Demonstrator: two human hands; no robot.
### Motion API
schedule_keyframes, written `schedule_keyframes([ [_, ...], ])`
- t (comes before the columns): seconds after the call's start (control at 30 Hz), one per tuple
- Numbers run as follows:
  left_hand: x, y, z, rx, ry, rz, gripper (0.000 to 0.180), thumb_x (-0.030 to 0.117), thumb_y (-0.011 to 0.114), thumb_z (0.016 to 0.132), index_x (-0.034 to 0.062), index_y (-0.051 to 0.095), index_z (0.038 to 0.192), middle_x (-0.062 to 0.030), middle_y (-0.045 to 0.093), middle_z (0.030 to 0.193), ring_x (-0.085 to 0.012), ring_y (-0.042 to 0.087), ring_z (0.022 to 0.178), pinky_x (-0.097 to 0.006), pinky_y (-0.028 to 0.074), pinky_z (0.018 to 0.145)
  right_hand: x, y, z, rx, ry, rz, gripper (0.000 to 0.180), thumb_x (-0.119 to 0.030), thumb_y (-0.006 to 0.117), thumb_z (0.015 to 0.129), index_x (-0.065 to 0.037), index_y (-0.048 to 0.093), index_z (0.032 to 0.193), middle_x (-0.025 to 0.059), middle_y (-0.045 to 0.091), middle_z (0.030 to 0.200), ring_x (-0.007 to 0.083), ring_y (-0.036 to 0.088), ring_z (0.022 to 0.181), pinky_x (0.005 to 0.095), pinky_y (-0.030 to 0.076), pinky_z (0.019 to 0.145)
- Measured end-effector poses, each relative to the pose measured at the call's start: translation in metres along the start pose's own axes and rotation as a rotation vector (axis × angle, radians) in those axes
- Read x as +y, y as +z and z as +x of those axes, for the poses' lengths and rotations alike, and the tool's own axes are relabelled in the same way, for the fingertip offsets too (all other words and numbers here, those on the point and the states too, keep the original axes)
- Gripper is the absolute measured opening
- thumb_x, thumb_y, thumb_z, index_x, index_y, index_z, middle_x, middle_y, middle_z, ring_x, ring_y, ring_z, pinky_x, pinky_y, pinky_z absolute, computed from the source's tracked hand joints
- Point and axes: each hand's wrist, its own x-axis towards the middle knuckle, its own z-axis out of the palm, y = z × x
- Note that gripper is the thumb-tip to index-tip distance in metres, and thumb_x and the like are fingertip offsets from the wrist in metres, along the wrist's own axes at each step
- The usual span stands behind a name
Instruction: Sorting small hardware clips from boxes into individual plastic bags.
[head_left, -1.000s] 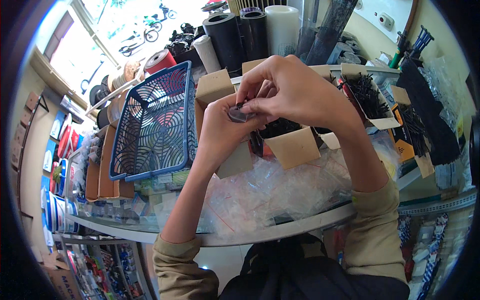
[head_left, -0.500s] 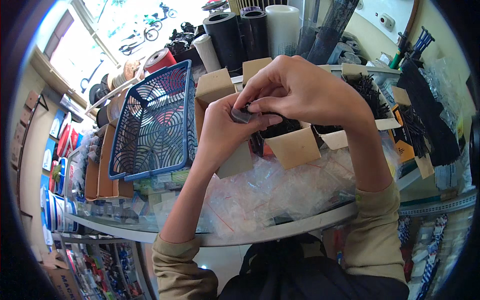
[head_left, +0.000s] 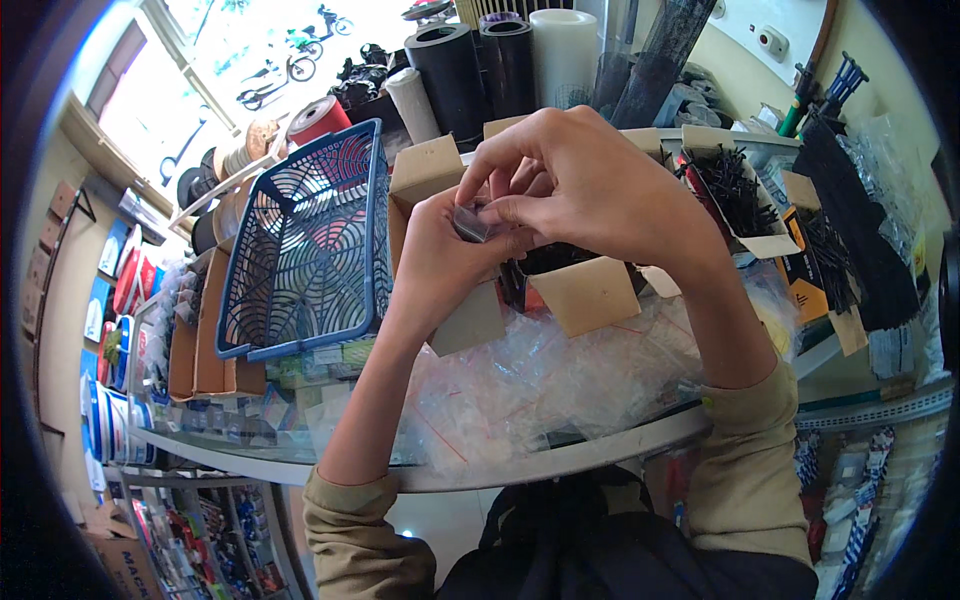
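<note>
A small clear plastic bag (head_left: 472, 224), dark inside, is pinched in my left hand (head_left: 435, 255). My right hand (head_left: 600, 190) closes over the top of the bag with thumb and fingers together; whether it also holds a small piece is hidden. Both hands hover above an open cardboard box (head_left: 588, 298) of thin black pieces that look like screws. Flat clear zip bags (head_left: 520, 385) with red strips lie in a heap on the glass counter, nearer to me.
Left of my hands stands a blue plastic basket (head_left: 372, 290), beside a brown cardboard box (head_left: 212, 345). More black pieces fill a box (head_left: 735, 192) on the right and another (head_left: 822, 245) beyond it. Dark and white rolls (head_left: 447, 85) stand at the back. The counter's metal edge (head_left: 570, 468) curves before me.
My right hand has shifted slightly left and down over the small bag. The bag has tilted, and more of its dark inside shows. My left hand has barely moved.
</note>
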Motion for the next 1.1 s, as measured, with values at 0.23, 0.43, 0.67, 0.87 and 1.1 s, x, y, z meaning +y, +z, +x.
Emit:
schedule_keyframes([
  [0.23, 0.002, 0.001, 0.0, 0.016, 0.008, 0.037, 0.027, 0.014, 0.076, 0.073, -0.0019, 0.063, 0.091, -0.0054, 0.067, 0.078, -0.0087, 0.064, 0.071, -0.022, 0.051, 0.065, -0.002, 0.005, 0.004, 0.066, 0.008, 0.125, 0.012, -0.005, 0.062, 0.078, 0.004, 0.066, 0.085, 0.0182, 0.066, 0.072, 0.0226, 0.066, 0.061, 0.0287, 0.052, 0.059],
  [0.43, 0.001, 0.005, 0.005, 0.201, -0.007, -0.068, 0.025, 0.02, 0.076, 0.075, 0.0014, 0.059, 0.08, -0.0011, 0.062, 0.07, -0.0051, 0.058, 0.065, -0.02, 0.046, 0.058, 0.013, -0.008, 0.006, 0.319, -0.091, 0.029, 0.015, -0.008, 0.062, 0.083, 0.001, 0.063, 0.095, 0.0112, 0.068, 0.08, 0.0167, 0.066, 0.077, 0.0286, 0.052, 0.073],
  [0.67, -0.008, -0.004, 0.004, 0.265, -0.074, -0.134, 0.021, 0.02, 0.071, 0.081, 0.0038, 0.058, 0.082, 0.0009, 0.058, 0.07, -0.0041, 0.053, 0.061, -0.018, 0.042, 0.057, 0.048, 0.003, 0.005, 0.028, 0.227, -0.241, 0.019, -0.01, 0.062, 0.08, 0.0, 0.066, 0.095, 0.0164, 0.067, 0.084, 0.0258, 0.066, 0.08, 0.032, 0.051, 0.077],
  [0.87, -0.009, -0.002, 0.002, 0.292, -0.002, -0.121, 0.024, 0.02, 0.072, 0.08, 0.0018, 0.056, 0.077, -0.0017, 0.06, 0.066, -0.0051, 0.055, 0.06, -0.02, 0.044, 0.056, 0.07, 0.023, 0.011, -0.387, 0.054, -0.26, 0.036, -0.018, 0.066, 0.074, -0.001, 0.063, 0.105, 0.0187, 0.065, 0.095, 0.0313, 0.063, 0.09, 0.0372, 0.049, 0.084],
  [1.1, -0.006, 0.001, 0.004, 0.276, -0.01, -0.162, 0.023, 0.019, 0.072, 0.079, 0.0023, 0.056, 0.077, -0.0015, 0.06, 0.066, -0.005, 0.055, 0.06, -0.02, 0.043, 0.056, 0.048, 0.018, 0.035, -0.818, 0.328, -0.404, 0.05, -0.033, 0.067, 0.07, -0.003, 0.061, 0.109, 0.017, 0.065, 0.1, 0.0293, 0.063, 0.093, 0.0359, 0.049, 0.083],
])
